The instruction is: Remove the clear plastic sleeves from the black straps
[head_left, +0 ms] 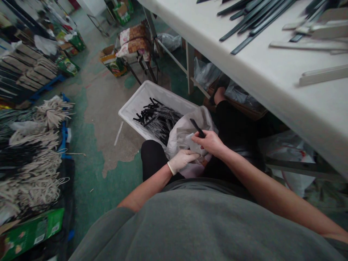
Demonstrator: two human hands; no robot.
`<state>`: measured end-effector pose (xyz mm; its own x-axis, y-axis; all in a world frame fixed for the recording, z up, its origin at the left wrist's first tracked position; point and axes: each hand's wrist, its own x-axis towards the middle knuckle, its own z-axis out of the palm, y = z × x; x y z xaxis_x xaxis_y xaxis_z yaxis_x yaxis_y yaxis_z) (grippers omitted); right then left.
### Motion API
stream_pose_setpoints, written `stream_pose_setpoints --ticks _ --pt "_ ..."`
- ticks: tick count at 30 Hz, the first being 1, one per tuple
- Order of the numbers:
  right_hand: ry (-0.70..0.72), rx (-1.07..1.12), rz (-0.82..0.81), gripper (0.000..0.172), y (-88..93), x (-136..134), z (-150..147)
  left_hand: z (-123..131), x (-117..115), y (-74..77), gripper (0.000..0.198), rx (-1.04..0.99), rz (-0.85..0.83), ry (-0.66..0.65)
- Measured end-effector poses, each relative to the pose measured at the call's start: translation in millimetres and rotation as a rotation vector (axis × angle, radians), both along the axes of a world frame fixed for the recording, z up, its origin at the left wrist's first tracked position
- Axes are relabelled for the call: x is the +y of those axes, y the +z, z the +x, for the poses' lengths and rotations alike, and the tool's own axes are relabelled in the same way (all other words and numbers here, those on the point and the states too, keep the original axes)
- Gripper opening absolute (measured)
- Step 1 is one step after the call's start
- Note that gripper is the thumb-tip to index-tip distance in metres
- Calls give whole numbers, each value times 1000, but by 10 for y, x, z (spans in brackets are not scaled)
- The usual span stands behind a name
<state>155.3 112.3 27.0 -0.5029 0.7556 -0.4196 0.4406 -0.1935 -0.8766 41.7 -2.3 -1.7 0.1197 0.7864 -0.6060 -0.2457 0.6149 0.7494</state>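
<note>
My right hand [211,143], bare, is closed around a short black strip [196,127] whose end points up and to the left. A small white piece [189,136] shows at its fingertips; I cannot tell whether it is held too. Just below, my left hand [182,160], in a pale glove, has its fingers pressed together; what they pinch is hidden. Both hands are over a whitish bag [176,139] that lies open across my lap. Beyond the bag, a white plastic bin [130,112] holds a heap of black and grey strips [160,119].
A white table [261,69] on my right carries dark strips [258,21] and pale strips [323,74]. A cushioned stool [134,41] and an opened carton [112,61] stand ahead. Bundles of cord-like strips [35,159] lie on the left.
</note>
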Motion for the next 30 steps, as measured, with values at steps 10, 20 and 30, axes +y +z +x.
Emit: stream_pose_setpoints --ticks 10,20,30 --pt "150 229 -522 79 155 -27 245 -282 126 171 40 30 111 479" --pt "210 176 -452 88 173 -132 207 -138 168 343 37 294 301 190" --pt "380 101 -435 72 188 -124 240 -289 244 320 34 287 365 -107"
